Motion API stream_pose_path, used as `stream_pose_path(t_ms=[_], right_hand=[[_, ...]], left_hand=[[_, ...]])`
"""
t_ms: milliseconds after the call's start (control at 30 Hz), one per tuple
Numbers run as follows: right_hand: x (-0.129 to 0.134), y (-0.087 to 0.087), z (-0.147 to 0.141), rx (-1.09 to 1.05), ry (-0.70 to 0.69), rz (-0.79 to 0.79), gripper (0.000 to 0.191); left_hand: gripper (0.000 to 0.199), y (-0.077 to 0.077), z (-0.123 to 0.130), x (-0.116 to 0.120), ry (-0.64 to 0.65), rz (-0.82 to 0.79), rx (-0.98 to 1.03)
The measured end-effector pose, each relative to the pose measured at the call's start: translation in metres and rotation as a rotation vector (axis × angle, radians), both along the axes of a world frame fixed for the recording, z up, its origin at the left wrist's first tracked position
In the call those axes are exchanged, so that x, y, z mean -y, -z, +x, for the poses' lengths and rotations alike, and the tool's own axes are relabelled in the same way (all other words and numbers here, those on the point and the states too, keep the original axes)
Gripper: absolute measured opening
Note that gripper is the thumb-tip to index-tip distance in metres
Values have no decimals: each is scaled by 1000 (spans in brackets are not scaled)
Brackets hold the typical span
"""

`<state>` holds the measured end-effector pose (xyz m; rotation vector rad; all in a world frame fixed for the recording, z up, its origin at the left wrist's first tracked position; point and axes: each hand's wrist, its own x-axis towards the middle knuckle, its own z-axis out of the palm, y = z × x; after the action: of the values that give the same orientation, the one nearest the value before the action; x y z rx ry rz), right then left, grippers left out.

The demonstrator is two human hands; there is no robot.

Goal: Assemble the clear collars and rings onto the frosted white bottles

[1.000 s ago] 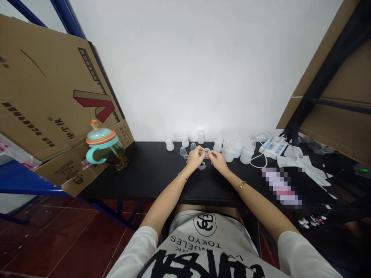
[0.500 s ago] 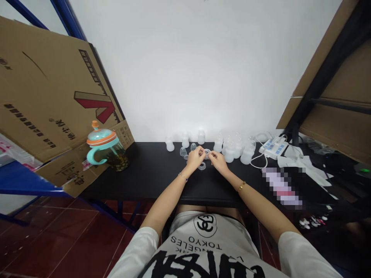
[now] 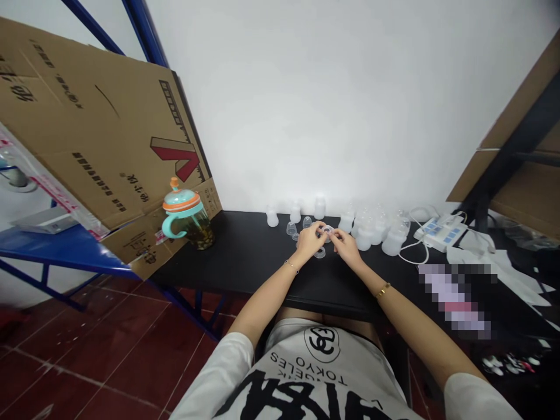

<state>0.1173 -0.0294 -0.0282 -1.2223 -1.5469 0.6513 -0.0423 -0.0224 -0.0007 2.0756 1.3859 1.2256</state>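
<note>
My left hand (image 3: 310, 239) and my right hand (image 3: 346, 245) meet above the black table (image 3: 258, 262). Both pinch a small clear plastic ring (image 3: 328, 230), like a bottle collar, from its two sides. A second clear ring (image 3: 320, 253) lies on the table just below my fingers. Left of my left hand stand a clear dome-shaped cap (image 3: 291, 228) and another clear cap (image 3: 307, 222), with a small clear piece beside them. Behind them, near the wall, is a frosted white baby bottle (image 3: 272, 217) among others. Several more bottles (image 3: 364, 236) crowd together beyond my right hand.
A teal-lidded jug (image 3: 196, 227) of dark liquid stands at the table's left end, by a large cardboard box (image 3: 105, 128). To the right are a white power strip (image 3: 441, 232) with cables, crumpled white paper (image 3: 499, 265) and a pixelated patch. The white wall bounds the back.
The view has turned slightly left, so everything sits further right in the picture. My hands keep their pinch on the clear ring, with little other movement.
</note>
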Motion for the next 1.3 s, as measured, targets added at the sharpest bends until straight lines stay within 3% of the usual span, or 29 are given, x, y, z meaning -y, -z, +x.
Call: stream_pose_path(t_ms=[333, 1300], right_hand=[[-4, 4, 3, -30, -23, -2, 54], [-3, 4, 3, 66, -11, 8, 41]], left_hand=[[32, 2, 1, -3, 75, -67, 92], [20, 2, 1, -2, 38, -46, 68]])
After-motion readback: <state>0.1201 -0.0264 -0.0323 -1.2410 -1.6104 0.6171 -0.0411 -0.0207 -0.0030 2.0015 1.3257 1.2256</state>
